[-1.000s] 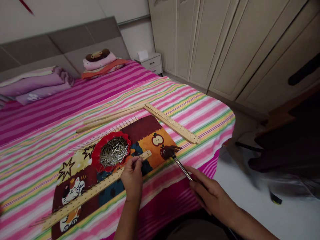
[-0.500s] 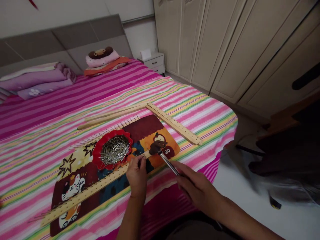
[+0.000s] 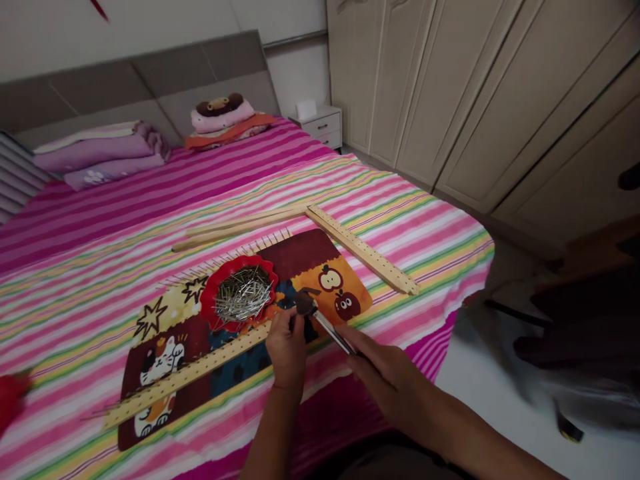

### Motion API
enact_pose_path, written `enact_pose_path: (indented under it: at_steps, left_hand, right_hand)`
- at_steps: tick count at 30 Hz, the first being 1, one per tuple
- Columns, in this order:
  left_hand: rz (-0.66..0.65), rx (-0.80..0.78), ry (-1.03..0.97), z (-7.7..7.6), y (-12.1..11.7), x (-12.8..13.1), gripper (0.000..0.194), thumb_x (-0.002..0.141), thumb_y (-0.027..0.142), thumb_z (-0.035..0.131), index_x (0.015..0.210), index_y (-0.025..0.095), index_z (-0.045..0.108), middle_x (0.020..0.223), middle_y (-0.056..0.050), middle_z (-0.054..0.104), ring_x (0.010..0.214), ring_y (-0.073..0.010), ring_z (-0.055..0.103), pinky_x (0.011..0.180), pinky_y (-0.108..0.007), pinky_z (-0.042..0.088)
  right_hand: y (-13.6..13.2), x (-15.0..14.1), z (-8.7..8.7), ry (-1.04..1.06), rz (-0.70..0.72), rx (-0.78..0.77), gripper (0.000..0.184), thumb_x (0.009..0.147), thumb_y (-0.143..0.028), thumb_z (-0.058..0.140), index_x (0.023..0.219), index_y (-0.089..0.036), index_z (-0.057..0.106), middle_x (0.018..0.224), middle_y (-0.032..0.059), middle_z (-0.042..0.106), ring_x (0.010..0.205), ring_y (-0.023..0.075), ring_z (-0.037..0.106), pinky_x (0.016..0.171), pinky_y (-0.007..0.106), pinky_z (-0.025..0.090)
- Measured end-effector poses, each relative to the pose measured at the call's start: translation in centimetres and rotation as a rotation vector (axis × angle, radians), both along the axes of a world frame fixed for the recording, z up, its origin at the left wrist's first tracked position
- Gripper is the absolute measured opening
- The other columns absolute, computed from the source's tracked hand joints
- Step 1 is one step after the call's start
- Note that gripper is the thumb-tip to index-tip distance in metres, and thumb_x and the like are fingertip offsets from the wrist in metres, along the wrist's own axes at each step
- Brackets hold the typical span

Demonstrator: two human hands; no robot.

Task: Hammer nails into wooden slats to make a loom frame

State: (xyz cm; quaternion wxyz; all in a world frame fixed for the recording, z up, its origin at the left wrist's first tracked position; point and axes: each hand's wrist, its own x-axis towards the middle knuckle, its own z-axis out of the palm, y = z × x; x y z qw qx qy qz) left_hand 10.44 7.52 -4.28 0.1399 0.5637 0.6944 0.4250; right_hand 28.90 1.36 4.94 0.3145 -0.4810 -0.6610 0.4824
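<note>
My right hand is closed round the handle of a hammer, which has a dark head and a shiny metal shaft. The hammer head is close beside the fingertips of my left hand. Those fingers are pinched together over the far end of a wooden strip; whatever lies between them is too small to make out. Thin nails stick out along this strip, which lies across a patterned mat with cat and apple pictures. Just beyond it, a red scalloped bowl holds a heap of nails.
Behind the bowl lies another strip bristling with nails. A hole-dotted wooden strip and some narrow strips lie farther back on the striped bedspread. Folded bedding is by the headboard. The bed's edge drops off at right.
The hammer head has moved left and closer to my left fingertips, uncovering the apple pictures. My left hand keeps its pinch at the strip. The whole view has shifted slightly.
</note>
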Motion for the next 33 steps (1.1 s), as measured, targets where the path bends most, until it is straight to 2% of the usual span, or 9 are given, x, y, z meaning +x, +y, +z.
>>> enact_pose_path:
  at_steps: [4, 7, 11, 15, 18, 22, 27, 31, 33]
  left_hand:
    - [-0.005, -0.033, -0.033, 0.3, -0.5, -0.5, 0.018, 0.077, 0.032, 0.056, 0.082, 0.021, 0.069, 0.07, -0.001, 0.063, 0.064, -0.014, 0.057, 0.065, -0.026, 0.046]
    - [0.029, -0.051, 0.009, 1.8, -0.8, -2.7, 0.021, 0.076, 0.036, 0.056, 0.084, 0.022, 0.069, 0.075, -0.002, 0.066, 0.066, -0.0153, 0.06, 0.066, -0.027, 0.048]
    - [0.169, -0.077, 0.286, 4.7, 0.7, -7.9, 0.021, 0.076, 0.034, 0.055, 0.085, 0.024, 0.07, 0.084, -0.004, 0.07, 0.073, -0.0191, 0.062, 0.071, -0.03, 0.047]
    - [0.098, -0.341, 0.545, 5.6, 3.8, -11.6, 0.019, 0.069, 0.025, 0.056, 0.08, 0.026, 0.072, 0.079, -0.005, 0.071, 0.072, -0.0213, 0.063, 0.068, -0.031, 0.046]
    - [0.04, -0.524, 0.633, 5.4, 5.4, -12.2, 0.02, 0.066, 0.023, 0.058, 0.079, 0.027, 0.072, 0.073, -0.004, 0.07, 0.07, -0.0209, 0.063, 0.063, -0.028, 0.043]
    - [0.007, -0.586, 0.664, 6.0, 5.8, -12.0, 0.015, 0.066, 0.025, 0.059, 0.074, 0.027, 0.071, 0.071, -0.003, 0.07, 0.068, -0.0198, 0.062, 0.061, -0.027, 0.041]
    - [0.017, -0.515, 0.556, 7.0, 5.1, -12.8, 0.011, 0.066, 0.031, 0.06, 0.065, 0.025, 0.069, 0.07, -0.003, 0.069, 0.066, -0.019, 0.06, 0.062, -0.027, 0.04]
    - [0.063, -0.447, 0.208, 7.0, 4.4, -13.6, 0.016, 0.061, 0.039, 0.063, 0.065, 0.025, 0.07, 0.056, 0.0, 0.065, 0.061, -0.0183, 0.059, 0.06, -0.027, 0.041]
    - [0.078, -0.375, -0.014, 7.1, 4.1, -13.6, 0.022, 0.055, 0.041, 0.067, 0.067, 0.023, 0.07, 0.059, 0.0, 0.066, 0.062, -0.0176, 0.059, 0.059, -0.027, 0.043]
  right_hand:
    - [-1.9, 1.6, -0.9, 0.054, -0.01, 0.006, 0.044, 0.096, -0.027, 0.042, 0.14, -0.026, 0.045, 0.1, 0.0044, 0.07, 0.084, 0.017, 0.065, 0.084, 0.03, 0.052]
    - [-3.1, 2.8, -2.7, 0.067, -0.03, -0.06, 0.043, 0.096, -0.032, 0.043, 0.139, -0.026, 0.046, 0.107, 0.0047, 0.069, 0.086, 0.0165, 0.066, 0.08, 0.026, 0.054]
    - [-3.9, 3.7, -4.4, 0.088, -0.114, -0.12, 0.045, 0.095, -0.035, 0.044, 0.14, -0.026, 0.046, 0.094, 0.0038, 0.072, 0.088, 0.019, 0.067, 0.08, 0.028, 0.055]
    - [-4.0, 3.9, -4.8, 0.108, -0.171, -0.162, 0.046, 0.094, -0.036, 0.045, 0.139, -0.026, 0.049, 0.085, 0.0044, 0.074, 0.073, 0.0204, 0.07, 0.068, 0.029, 0.059]
    - [-3.9, 3.9, -4.6, 0.095, -0.178, -0.127, 0.045, 0.093, -0.035, 0.047, 0.137, -0.026, 0.052, 0.104, 0.0067, 0.074, 0.093, 0.0226, 0.07, 0.08, 0.031, 0.057]
    - [-3.8, 3.8, -4.4, 0.076, -0.144, -0.092, 0.044, 0.095, -0.033, 0.045, 0.138, -0.026, 0.049, 0.126, 0.0068, 0.065, 0.118, 0.0217, 0.059, 0.099, 0.033, 0.047]
    - [-3.7, 3.7, -4.7, 0.068, -0.14, -0.096, 0.047, 0.094, -0.038, 0.045, 0.139, -0.023, 0.049, 0.129, 0.0077, 0.063, 0.119, 0.0233, 0.058, 0.098, 0.034, 0.048]
    - [-3.7, 3.6, -5.1, 0.048, -0.165, -0.098, 0.049, 0.093, -0.041, 0.047, 0.138, -0.022, 0.05, 0.126, 0.0087, 0.065, 0.12, 0.0251, 0.057, 0.1, 0.037, 0.046]
    - [-3.8, 3.7, -5.5, 0.056, -0.169, -0.099, 0.049, 0.093, -0.042, 0.046, 0.138, -0.022, 0.05, 0.12, 0.0087, 0.068, 0.117, 0.0254, 0.059, 0.097, 0.037, 0.048]
